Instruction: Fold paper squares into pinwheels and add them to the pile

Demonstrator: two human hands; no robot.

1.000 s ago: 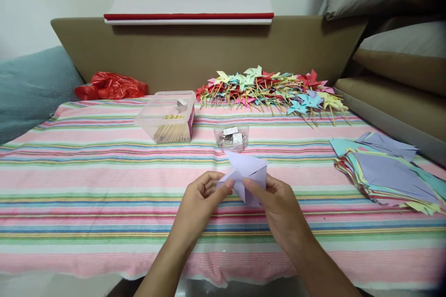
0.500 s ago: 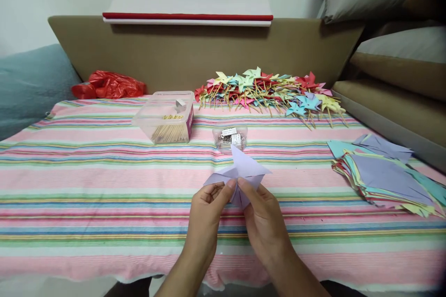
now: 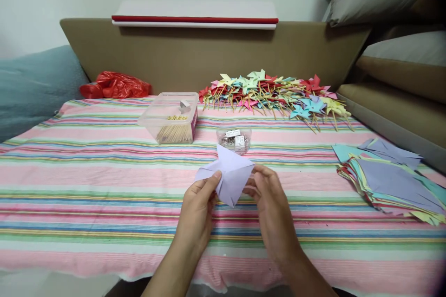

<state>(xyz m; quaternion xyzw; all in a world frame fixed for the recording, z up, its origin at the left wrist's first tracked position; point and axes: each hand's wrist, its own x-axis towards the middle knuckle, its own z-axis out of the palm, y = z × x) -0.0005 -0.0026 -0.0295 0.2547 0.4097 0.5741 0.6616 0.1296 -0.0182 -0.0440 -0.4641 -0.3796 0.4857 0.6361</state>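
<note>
A lilac paper pinwheel [image 3: 232, 171] is held out in front of me, its points folded toward the middle. My left hand [image 3: 200, 199] grips it from the lower left, thumb pressed near the centre and fingers behind the paper. My right hand [image 3: 272, 204] is at its right side, fingers loosely bent and apart, with fingertips close to the right corner. Whether they touch the paper is hard to tell. Just beyond the pinwheel sits a small clear container [image 3: 234, 140] of tiny metal pieces with white labels.
A clear plastic box [image 3: 167, 120] of wooden sticks stands left of centre. Behind lie a red plastic bag [image 3: 120, 86] and a heap of finished pinwheels [image 3: 258, 90]. Cut coloured paper [image 3: 393, 181] is stacked at right, below cushions [image 3: 400, 97]. Striped cloth [image 3: 87, 185] covers the surface.
My right hand has let go of the pinwheel's centre and shifted right to its edge. The left hand and pinwheel have moved slightly left, and the right side of the paper looks flatter.
</note>
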